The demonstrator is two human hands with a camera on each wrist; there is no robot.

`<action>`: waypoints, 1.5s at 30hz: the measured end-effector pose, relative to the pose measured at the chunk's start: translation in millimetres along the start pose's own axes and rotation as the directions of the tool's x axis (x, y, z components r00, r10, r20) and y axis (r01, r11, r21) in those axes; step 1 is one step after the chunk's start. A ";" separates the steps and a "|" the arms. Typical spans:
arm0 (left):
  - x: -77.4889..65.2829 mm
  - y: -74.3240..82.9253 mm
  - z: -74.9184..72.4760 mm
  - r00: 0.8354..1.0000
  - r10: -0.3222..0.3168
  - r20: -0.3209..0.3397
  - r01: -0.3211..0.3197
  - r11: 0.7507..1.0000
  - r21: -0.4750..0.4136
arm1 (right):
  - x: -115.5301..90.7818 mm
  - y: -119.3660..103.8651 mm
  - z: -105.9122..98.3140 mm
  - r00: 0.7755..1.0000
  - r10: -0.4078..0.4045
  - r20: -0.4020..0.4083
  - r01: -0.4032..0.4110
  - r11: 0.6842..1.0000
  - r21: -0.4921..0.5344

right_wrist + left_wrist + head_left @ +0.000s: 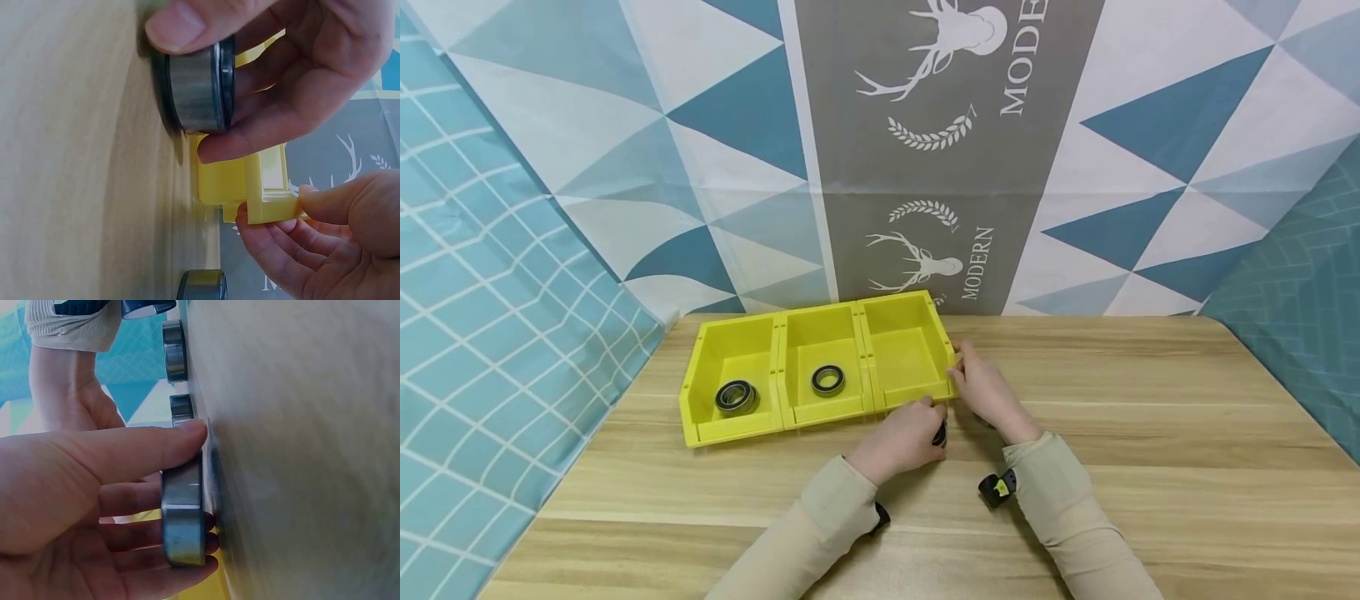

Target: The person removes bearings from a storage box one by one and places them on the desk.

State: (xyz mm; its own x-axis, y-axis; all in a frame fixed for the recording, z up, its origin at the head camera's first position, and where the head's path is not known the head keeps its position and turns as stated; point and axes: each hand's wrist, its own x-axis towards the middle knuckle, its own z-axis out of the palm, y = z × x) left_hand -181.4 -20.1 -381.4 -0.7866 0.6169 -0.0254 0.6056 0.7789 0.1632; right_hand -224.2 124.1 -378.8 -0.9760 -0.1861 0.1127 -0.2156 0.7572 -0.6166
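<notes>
My left hand (904, 439) holds a ball bearing (183, 515) by its outer ring, thumb on one side and fingers on the other, close over the wooden table. In the head view that bearing is mostly hidden by the hand. My right hand (988, 392) pinches the right side wall of a yellow three-compartment bin (820, 414), seen closely in the right wrist view, thumb against fingers (253, 234). One bearing (827, 381) lies in the middle compartment. Another bearing (737, 397), apparently stacked, sits in the left one.
Two more bearings, a nearer one (181, 409) and a farther one (175, 351), stand on the table near my right arm. In the head view, that forearm partly covers them. A patterned wall covering (925, 167) rises behind the table (1150, 467).
</notes>
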 end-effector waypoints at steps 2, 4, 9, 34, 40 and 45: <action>-0.3 0.0 0.8 1.000 0.005 0.000 -0.005 1.000 0.011 | 0.1 0.1 0.0 1.000 -0.003 -0.003 0.003 1.000 -0.005; -0.4 -0.1 1.5 1.000 0.010 -0.002 -0.010 1.000 0.024 | 0.1 0.0 0.1 1.000 -0.005 -0.004 0.005 1.000 -0.009; -1.2 0.1 1.9 1.000 0.004 -0.011 -0.004 0.999 0.044 | 0.1 -0.2 0.7 1.000 -0.013 -0.007 0.013 1.000 -0.020; -3.6 0.8 3.2 1.000 0.007 -0.026 -0.005 0.998 0.064 | -1.4 -0.5 2.6 0.999 -0.040 -0.020 0.040 0.999 -0.029; -3.2 1.3 1.5 0.999 0.009 -0.044 -0.007 0.998 0.061 | -0.7 1.6 1.8 0.999 -0.044 -0.025 0.043 0.999 -0.033; -3.0 1.5 1.0 0.999 0.007 -0.041 -0.004 0.998 0.060 | -0.7 1.6 1.2 0.999 -0.041 -0.015 0.040 0.999 -0.037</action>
State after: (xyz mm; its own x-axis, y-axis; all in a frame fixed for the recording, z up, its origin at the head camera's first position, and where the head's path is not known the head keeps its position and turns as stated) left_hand -177.9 -20.7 -382.0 -0.7867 0.6172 0.0158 0.6152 0.7815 0.1041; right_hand -223.8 124.6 -380.8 -0.9668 -0.2077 0.1491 -0.2556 0.7716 -0.5824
